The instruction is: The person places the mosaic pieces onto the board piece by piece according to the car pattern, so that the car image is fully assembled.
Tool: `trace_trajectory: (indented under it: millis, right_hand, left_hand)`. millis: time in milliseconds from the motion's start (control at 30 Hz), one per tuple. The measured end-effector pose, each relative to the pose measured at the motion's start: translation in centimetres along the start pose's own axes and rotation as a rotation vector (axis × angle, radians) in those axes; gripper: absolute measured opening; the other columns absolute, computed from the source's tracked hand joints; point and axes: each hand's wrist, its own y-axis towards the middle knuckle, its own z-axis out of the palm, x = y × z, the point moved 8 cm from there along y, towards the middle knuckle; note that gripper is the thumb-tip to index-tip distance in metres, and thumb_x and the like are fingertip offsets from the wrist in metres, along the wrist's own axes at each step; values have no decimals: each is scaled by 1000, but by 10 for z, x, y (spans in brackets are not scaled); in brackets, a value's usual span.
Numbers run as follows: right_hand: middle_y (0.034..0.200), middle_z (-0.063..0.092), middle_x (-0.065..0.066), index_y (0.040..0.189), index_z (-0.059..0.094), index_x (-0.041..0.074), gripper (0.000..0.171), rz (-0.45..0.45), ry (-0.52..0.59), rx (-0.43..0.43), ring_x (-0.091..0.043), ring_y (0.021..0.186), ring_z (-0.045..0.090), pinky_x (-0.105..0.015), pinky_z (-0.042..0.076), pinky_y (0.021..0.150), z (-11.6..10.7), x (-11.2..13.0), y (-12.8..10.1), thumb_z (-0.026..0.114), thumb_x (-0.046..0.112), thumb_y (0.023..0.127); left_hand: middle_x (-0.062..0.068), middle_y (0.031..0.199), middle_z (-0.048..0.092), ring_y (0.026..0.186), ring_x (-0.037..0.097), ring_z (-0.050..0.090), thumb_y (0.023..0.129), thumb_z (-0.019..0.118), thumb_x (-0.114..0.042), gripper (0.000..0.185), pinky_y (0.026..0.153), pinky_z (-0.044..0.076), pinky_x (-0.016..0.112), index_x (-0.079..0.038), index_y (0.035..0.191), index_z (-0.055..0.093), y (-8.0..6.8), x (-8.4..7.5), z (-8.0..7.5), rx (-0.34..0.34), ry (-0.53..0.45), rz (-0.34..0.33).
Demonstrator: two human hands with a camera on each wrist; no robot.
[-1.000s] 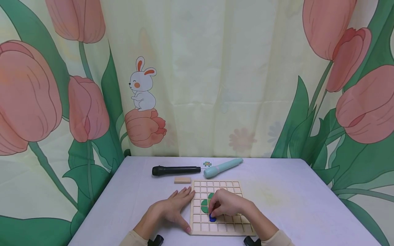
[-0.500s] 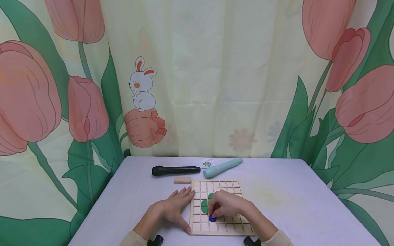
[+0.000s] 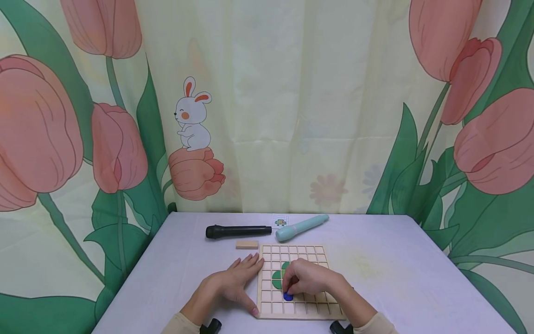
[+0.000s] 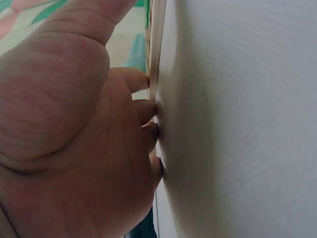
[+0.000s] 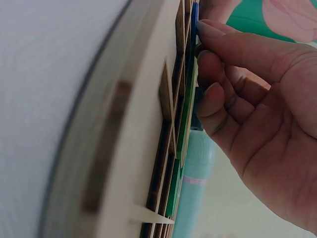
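Observation:
A light wooden grid board (image 3: 273, 309) lies on the white table, crossed by raised strips. Inside its left half sit green flat pieces (image 3: 277, 279), partly covered by my right hand (image 3: 308, 276). With curled fingers, that hand pinches a small blue round piece (image 3: 288, 297) low on the grid. Up close in the right wrist view, the thumb touches the blue piece (image 5: 194, 22), which lies along the board's top face. My left hand (image 3: 235, 284) is spread on the table, its fingertips and thumb touching the board's left edge. In the left wrist view its palm (image 4: 99, 158) holds nothing.
Behind the board lie a black microphone-shaped stick (image 3: 239, 231), a teal stick (image 3: 302, 228) and a small wooden block (image 3: 247, 245). A little picture card (image 3: 281, 221) is at the table's far edge, in front of a tulip-patterned curtain (image 3: 267, 116).
The blue piece looked more tilted a second ago and now lies flatter on the grid under my right fingers. My left hand has stayed in place.

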Motion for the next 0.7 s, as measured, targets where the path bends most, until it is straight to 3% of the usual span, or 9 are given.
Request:
trace_trajectory:
  millis: [267,500,700]
  right_hand:
    - [87,74,10,95,82,15,14,1,14,-18,2,74,61,-17,56,71,-8,-4,-4,78,3,90]
    - [94,74,8,108,81,14,14,11,30,-127,-5,78,62,-22,55,71,-44,-13,-23,76,15,95]
    - [101,76,0,111,79,9,17,28,84,-190,-15,85,66,-24,57,75,-71,-21,-42,75,15,96]
  left_hand:
    - [8,176,13,164,30,10,68,87,-70,130,132,10,57,-21,168,20,1,0,1,-1,-7,-2]
    - [7,176,14,164,30,10,67,88,-69,130,132,10,56,-21,168,21,1,-2,0,-6,3,-8]
    - [8,176,13,164,30,10,66,89,-69,132,132,10,56,-20,168,21,1,-1,0,-11,5,-15]
